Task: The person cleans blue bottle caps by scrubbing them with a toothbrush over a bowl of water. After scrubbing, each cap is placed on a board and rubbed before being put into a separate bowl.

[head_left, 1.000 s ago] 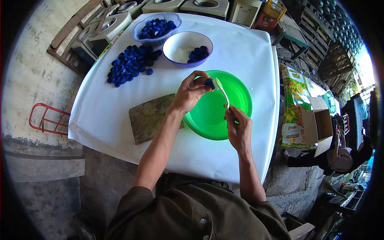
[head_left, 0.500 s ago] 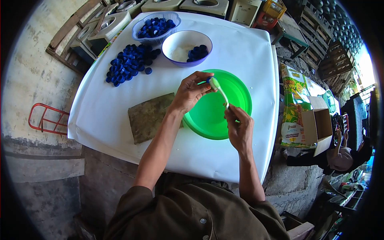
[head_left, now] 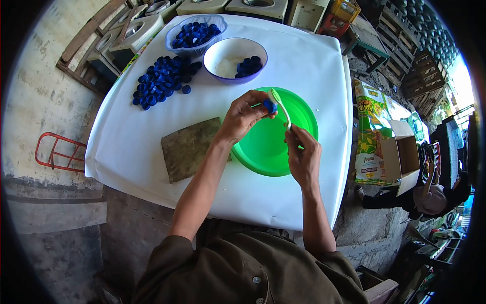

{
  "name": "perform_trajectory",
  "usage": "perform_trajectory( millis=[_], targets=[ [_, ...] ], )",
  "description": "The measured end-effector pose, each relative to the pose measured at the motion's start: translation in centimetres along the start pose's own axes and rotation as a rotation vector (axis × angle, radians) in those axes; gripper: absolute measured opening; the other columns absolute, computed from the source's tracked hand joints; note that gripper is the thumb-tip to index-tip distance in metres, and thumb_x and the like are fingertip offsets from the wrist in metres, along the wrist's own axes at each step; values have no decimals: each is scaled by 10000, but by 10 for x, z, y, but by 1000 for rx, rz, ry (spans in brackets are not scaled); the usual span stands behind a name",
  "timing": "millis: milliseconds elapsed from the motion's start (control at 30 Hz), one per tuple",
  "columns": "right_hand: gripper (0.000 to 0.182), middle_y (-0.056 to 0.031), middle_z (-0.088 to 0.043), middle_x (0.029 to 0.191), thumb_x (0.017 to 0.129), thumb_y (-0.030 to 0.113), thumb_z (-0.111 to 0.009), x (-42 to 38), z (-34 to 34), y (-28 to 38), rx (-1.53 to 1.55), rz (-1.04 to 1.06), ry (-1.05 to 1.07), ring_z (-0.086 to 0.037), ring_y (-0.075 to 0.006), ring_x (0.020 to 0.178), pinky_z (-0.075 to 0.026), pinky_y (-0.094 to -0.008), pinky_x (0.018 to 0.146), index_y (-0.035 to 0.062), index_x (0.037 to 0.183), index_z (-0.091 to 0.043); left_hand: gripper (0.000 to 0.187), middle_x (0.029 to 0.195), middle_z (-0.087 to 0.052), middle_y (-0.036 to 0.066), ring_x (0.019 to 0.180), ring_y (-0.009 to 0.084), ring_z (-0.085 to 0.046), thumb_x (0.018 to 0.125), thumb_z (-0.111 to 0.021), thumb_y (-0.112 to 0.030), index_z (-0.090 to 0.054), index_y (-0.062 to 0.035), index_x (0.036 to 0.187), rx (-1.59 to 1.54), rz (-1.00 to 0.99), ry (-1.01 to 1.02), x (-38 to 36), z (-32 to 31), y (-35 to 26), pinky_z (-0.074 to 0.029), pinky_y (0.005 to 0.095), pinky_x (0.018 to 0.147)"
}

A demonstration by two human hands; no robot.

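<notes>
My left hand (head_left: 246, 115) pinches a blue bottle cap (head_left: 270, 106) above the left part of a green basin (head_left: 263, 161). Between the fingertips of my right hand (head_left: 305, 157) is the handle of a toothbrush (head_left: 282, 108), white with a pale green head. The brush head overlaps the cap's upper right side in this view. Behind the basin stands a white bowl with a purple outside (head_left: 223, 54), with several blue caps in it. A loose pile of blue caps (head_left: 161, 81) lies to its left, and a lavender plastic basket (head_left: 218, 33) filled with more caps is at the back.
A worn brown slab (head_left: 190, 149) lies left of the basin on the white-covered table (head_left: 126, 131). Off the right edge are an open cardboard box (head_left: 400, 157) and a printed sack (head_left: 368, 126). A person (head_left: 430, 197) is at the far right. A red metal frame (head_left: 61, 153) stands left.
The toothbrush head has shifted slightly up and right relative to the cap, and more of the cap's blue side shows. Both hands keep their hold in nearly the same place.
</notes>
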State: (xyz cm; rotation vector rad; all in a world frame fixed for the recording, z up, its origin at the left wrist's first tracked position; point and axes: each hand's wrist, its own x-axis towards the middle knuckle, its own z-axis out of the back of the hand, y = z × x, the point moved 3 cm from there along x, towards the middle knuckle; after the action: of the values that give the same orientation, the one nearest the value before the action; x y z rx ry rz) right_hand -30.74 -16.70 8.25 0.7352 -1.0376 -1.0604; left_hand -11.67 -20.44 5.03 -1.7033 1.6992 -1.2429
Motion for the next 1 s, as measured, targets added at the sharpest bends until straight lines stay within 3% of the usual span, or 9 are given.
perform_trajectory(
  millis=[100, 200, 300, 500, 700, 900, 1000],
  targets=[
    [208, -148, -674, 807, 936, 65, -665, -7, -2, -3, -16, -10, 35, -583, -174, 602, -479, -302, 561, -85, 1080, -686, 319, 1150, -644, 140, 1043, 215, -654, 930, -589, 51, -533, 3, 1240, -65, -53, -146, 0, 3, -5, -545, 360, 959],
    [208, -149, -674, 809, 931, 54, -665, -10, -4, 0, 9, -4, 10, -586, -184, 604, -483, -307, 562, -79, 1089, -687, 317, 1147, -645, 144, 1046, 226, -658, 922, -594, 59, -525, -3, 1226, -63, -49, -155, 0, 7, -5, -547, 374, 983],
    [208, -149, -678, 814, 928, 49, -668, -4, -7, 6, 13, -10, -19, -612, -186, 628, -493, -306, 574, -82, 1088, -685, 294, 1144, -645, 136, 1056, 218, -655, 925, -596, 58, -523, -10, 1201, -85, 20, -42, -2, 0, -5, -554, 370, 972],
    [205, -153, -684, 836, 927, 43, -669, -12, -6, 0, -12, 23, 16, -591, -183, 616, -495, -309, 578, -83, 1089, -683, 286, 1136, -646, 135, 1018, 227, -671, 929, -597, 54, -521, -10, 1197, -146, -62, -161, 1, 7, -4, -561, 373, 961],
    [200, -160, -689, 851, 929, 49, -665, -1, -6, 4, -18, -29, 1, -601, -191, 618, -499, -310, 585, -84, 1078, -684, 265, 1146, -645, 123, 1050, 218, -654, 941, -589, 42, -563, 10, 1203, -52, 8, -44, -1, 5, -1, -553, 372, 948],
    [200, -165, -687, 856, 938, 58, -656, -15, -7, -4, -14, 8, 15, -602, -191, 621, -496, -313, 571, -80, 1081, -683, 263, 1136, -654, 127, 1058, 218, -651, 958, -567, 28, -571, 10, 1220, -139, -96, -116, 0, 16, 1, -548, 386, 957],
    [205, -170, -686, 854, 941, 62, -653, -16, -9, 0, 6, -38, 15, -605, -197, 625, -499, -319, 580, -77, 1088, -682, 258, 1119, -654, 121, 1082, 216, -639, 956, -563, 31, -570, 1, 1212, -97, -23, -126, -1, 10, 2, -548, 397, 967]
  ],
)
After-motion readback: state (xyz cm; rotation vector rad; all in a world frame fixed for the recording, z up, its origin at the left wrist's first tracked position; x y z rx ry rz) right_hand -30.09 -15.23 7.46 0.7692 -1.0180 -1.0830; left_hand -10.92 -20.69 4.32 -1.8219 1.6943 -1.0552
